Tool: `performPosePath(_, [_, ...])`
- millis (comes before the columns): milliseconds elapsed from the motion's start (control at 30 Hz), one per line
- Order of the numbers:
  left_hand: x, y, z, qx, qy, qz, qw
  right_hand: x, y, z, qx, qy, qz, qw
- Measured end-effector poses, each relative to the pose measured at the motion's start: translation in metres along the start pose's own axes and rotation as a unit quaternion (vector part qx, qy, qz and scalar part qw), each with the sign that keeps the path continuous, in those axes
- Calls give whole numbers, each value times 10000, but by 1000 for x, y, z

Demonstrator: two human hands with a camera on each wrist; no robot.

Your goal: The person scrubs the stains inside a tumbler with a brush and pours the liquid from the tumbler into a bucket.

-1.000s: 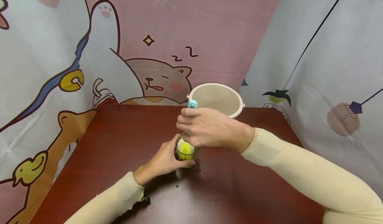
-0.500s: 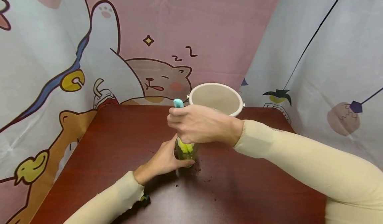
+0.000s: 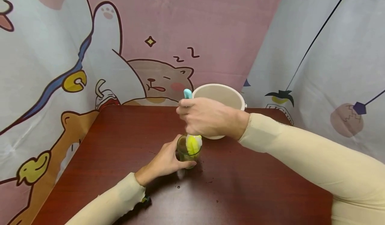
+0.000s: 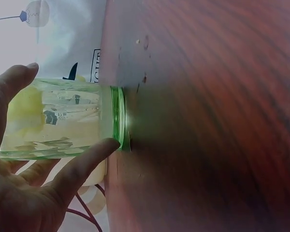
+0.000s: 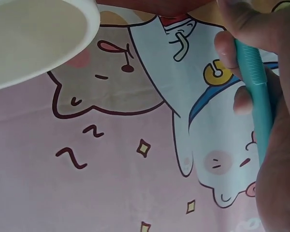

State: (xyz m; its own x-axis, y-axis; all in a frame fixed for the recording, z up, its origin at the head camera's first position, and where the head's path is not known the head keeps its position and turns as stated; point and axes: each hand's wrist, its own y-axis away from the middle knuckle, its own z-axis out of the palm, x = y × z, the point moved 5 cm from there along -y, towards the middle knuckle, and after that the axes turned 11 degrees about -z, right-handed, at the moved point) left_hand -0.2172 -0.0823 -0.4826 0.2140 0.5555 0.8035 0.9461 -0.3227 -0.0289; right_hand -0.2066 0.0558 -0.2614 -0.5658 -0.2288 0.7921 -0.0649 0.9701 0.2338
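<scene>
A clear greenish drinking glass point(image 3: 182, 146) stands upright on the table, with my left hand point(image 3: 165, 159) gripping its side. In the left wrist view the thumb and fingers lie round the glass point(image 4: 72, 121), one fingertip near its green base. My right hand point(image 3: 209, 116) holds the teal handle point(image 5: 255, 87) of a sponge cup brush from above. The brush's yellow and white sponge head point(image 3: 193, 144) is at the glass's mouth, its lower part inside. Yellow shows blurred through the glass wall in the left wrist view.
A cream bucket point(image 3: 219, 85) stands at the back of the table, just behind my right hand. Small water drops point(image 3: 178, 187) dot the dark red wooden table point(image 3: 126, 128) around the glass. Cartoon-print cloth point(image 3: 222, 27) hangs behind the table and at both sides.
My right hand first moves left, then right and up, lifting the sponge head from deep in the glass to its mouth. The left hand and glass stay in place.
</scene>
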Motion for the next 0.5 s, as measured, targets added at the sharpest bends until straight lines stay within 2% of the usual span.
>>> performPosePath(167, [1,1,0,14,-9,16,10000,4,6,7,29,-685,184,9975])
performPosePath(333, [2,1,0,38,-49,-25,10000,8,19,16,45,-1393,480,9891])
performPosePath(500, [3,2,-1,98,-137,11,9999,6,33,26,418,-1774,877,9793])
